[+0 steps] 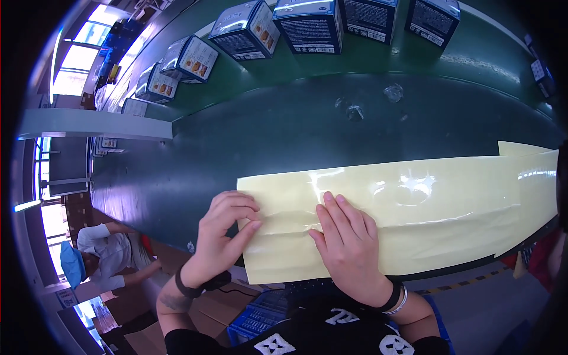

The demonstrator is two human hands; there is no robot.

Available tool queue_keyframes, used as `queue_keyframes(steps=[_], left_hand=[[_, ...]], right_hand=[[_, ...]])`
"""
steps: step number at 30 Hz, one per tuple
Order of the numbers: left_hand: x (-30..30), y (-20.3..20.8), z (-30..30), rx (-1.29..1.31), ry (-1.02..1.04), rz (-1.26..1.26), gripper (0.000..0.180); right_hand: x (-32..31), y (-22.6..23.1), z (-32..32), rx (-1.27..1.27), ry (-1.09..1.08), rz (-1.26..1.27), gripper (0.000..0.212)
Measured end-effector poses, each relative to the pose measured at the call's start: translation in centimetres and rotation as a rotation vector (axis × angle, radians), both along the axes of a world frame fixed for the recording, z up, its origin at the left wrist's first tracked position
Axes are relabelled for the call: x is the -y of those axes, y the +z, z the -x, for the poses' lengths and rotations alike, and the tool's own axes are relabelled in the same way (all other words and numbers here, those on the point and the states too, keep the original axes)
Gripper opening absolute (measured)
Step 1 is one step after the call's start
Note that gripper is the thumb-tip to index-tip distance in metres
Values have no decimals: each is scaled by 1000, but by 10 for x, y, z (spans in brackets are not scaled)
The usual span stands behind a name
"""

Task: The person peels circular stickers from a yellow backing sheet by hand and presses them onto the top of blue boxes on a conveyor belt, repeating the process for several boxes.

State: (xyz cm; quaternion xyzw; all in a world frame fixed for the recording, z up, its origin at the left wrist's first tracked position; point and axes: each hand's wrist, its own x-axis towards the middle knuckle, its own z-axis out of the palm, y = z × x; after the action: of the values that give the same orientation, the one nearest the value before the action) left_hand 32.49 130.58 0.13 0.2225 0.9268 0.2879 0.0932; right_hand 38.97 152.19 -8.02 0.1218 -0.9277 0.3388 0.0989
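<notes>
A long pale yellow glossy sheet (449, 201) lies across the near side of the dark green table, creased lengthwise and shining under the lamps. My right hand (349, 242) rests flat on it, fingers stretched out and pointing away from me. At the sheet's left end is my left hand (228, 228), its fingers bent and the thumb tip brought close to the fingertips over the edge. Whatever is between those fingertips is too small to make out. Small wrinkles run through the sheet between my two hands.
Several blue-and-white boxes (307, 29) stand along a green strip (266, 74) at the far side. Clear plastic scraps (393, 92) lie on the dark table surface (236, 130). A person in a blue cap (72, 263) works at the left. A blue crate (257, 316) is below the near edge.
</notes>
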Motion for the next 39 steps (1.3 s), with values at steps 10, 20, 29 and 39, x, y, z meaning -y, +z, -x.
queue_keyframes(steps=[10,20,29,39], left_hand=[[-126,23,204,-418,-513,-81,24],[-163,-2,269,-314,-273,-128,16],[-155,-6,274,-744,-372,-172,15],[-149,-8,267,-861,-336,21,24]], right_hand=[[-3,-9,-3,-36,-14,9,40],[2,-6,-8,-39,-17,-37,38],[3,-3,-7,-38,-3,-36,38],[10,2,-7,-31,0,-24,38]])
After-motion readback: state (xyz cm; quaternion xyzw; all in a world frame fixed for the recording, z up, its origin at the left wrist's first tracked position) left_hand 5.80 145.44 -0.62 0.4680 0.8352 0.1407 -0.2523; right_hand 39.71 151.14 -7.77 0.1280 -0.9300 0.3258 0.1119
